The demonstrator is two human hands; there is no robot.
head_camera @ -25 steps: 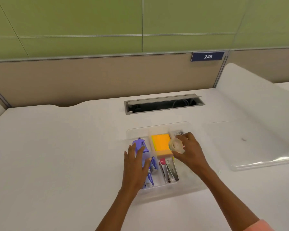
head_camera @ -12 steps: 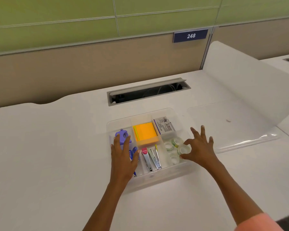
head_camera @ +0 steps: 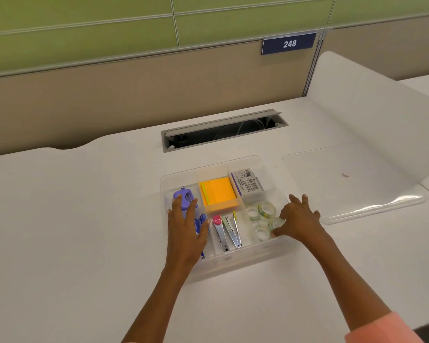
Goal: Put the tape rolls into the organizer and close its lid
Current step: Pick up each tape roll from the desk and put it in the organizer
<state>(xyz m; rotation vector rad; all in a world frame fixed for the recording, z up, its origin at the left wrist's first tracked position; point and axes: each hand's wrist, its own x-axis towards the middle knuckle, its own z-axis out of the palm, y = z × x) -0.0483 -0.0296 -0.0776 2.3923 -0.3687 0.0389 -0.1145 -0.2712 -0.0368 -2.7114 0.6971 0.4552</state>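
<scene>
The clear plastic organizer [head_camera: 233, 264] stands open on the white desk. Several clear tape rolls [head_camera: 266, 209] lie in its front right compartment. My right hand [head_camera: 298, 219] rests at the organizer's right wall, fingers apart, with thumb and forefinger touching the nearest roll [head_camera: 277, 223]. My left hand [head_camera: 186, 227] lies flat and open over the left compartment, on a purple tool [head_camera: 183, 196] and blue pens. The clear lid [head_camera: 357, 186] lies flat on the desk, to the right of the organizer.
Orange sticky notes [head_camera: 218, 194], a small printed box [head_camera: 247, 183] and metal staple removers [head_camera: 229, 231] fill other compartments. An open cable slot [head_camera: 223, 132] lies behind the organizer. A white divider [head_camera: 372, 107] rises at the right; a beige partition stands behind.
My right hand carried a tape roll from above the sticky notes down into the front right compartment and spread its fingers there. My left hand stayed on the left compartment.
</scene>
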